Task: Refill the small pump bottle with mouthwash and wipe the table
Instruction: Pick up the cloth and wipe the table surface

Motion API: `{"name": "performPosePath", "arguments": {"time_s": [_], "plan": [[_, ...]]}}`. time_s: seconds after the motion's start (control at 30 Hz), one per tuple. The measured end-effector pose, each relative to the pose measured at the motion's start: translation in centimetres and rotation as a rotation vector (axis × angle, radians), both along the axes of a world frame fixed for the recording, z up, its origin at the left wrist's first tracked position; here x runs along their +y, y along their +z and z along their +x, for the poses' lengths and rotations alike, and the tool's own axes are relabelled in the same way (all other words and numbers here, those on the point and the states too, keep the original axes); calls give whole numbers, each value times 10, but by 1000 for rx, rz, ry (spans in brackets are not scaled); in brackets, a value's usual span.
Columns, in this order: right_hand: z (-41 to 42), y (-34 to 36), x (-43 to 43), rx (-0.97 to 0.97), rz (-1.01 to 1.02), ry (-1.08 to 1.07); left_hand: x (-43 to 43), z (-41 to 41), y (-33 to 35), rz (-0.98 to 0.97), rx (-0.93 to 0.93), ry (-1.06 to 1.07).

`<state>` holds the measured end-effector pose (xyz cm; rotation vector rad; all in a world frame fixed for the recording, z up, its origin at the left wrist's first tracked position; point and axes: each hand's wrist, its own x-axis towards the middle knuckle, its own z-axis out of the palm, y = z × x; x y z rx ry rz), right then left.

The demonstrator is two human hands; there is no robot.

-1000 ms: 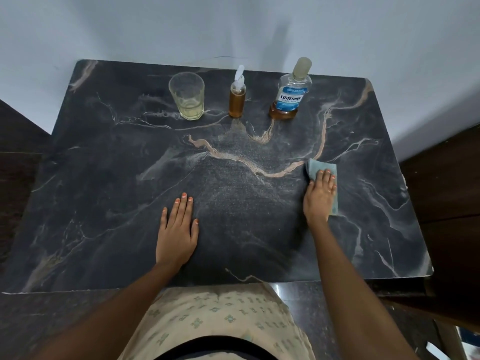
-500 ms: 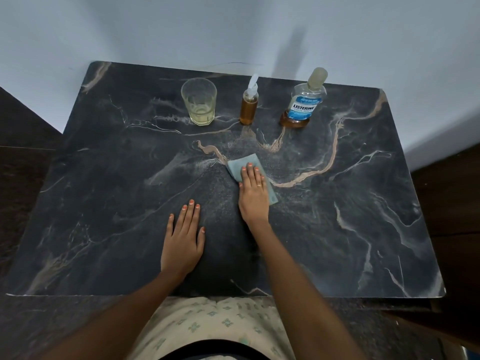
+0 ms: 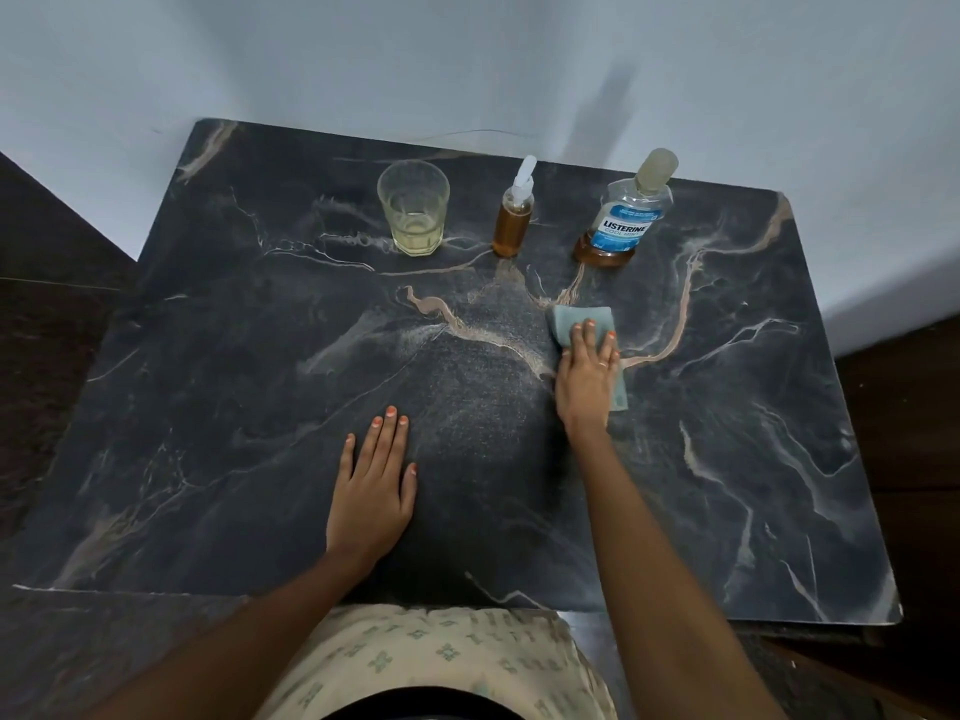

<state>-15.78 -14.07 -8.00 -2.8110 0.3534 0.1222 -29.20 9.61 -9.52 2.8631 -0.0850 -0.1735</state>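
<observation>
Progress: the small pump bottle (image 3: pixel 514 215) stands upright at the far edge of the desk (image 3: pixel 753 459), filled with amber liquid nearly to its neck and with its pump head fitted, so the refill looks done. The wiping is under way and, by my judgement, is the step left to finish.

Mouthwash bottle (image 3: pixel 626 213): upright near the far edge toward the far-right corner, cap on, only a shallow amber layer left at its base. It stands apart from the pump bottle.

Glass (image 3: pixel 413 207): on the other side of the pump bottle along the far edge, holding a little pale yellow liquid.

Cloth (image 3: pixel 574 319): a folded blue-grey cloth lying flat around mid-desk, a little toward the far edge, just in front of the mouthwash bottle and not touching it.

Right hand (image 3: pixel 587 379): palm down on the cloth, fingers stretched out and pressing it to the desk, not clenched around it.

Left hand (image 3: pixel 371 491): flat and spread on the bare desk near the near edge, holding nothing, seemingly bracing.

Change: half a second ago the cloth and right hand were closer to the centre, in front of the pump bottle. They have swept toward the right edge. A second ago they sat further right again, so the strokes run side to side. The left hand and the three vessels have kept their places.

Left to do: the areas near the left and right edges appear not yet covered, though I cannot tell dry from wiped.
</observation>
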Motion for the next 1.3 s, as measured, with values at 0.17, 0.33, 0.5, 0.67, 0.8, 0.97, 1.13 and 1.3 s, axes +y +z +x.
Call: {"name": "performPosePath", "arguments": {"time_s": [0.17, 0.33, 0.5, 0.67, 0.8, 0.97, 1.13, 1.3], "plan": [[18, 0, 62, 28, -9, 247, 0, 0, 0, 0, 4, -1], [21, 3, 126, 54, 56, 490, 1, 1, -1, 47, 10, -10], [8, 2, 149, 36, 59, 755, 2, 1, -3, 68, 16, -13], [-7, 0, 108, 17, 44, 954, 2, 1, -3, 64, 16, -13], [-13, 3, 68, 19, 94, 910, 1, 1, -2, 46, 5, -9], [-26, 3, 45, -3, 132, 575, 1, 0, -1, 8, 1, 6], [-45, 5, 63, 41, 96, 471, -1, 1, 2, 0, 19, 15], [-82, 8, 81, 59, -29, 498, -2, 1, 6, -12, 20, 12]]}}
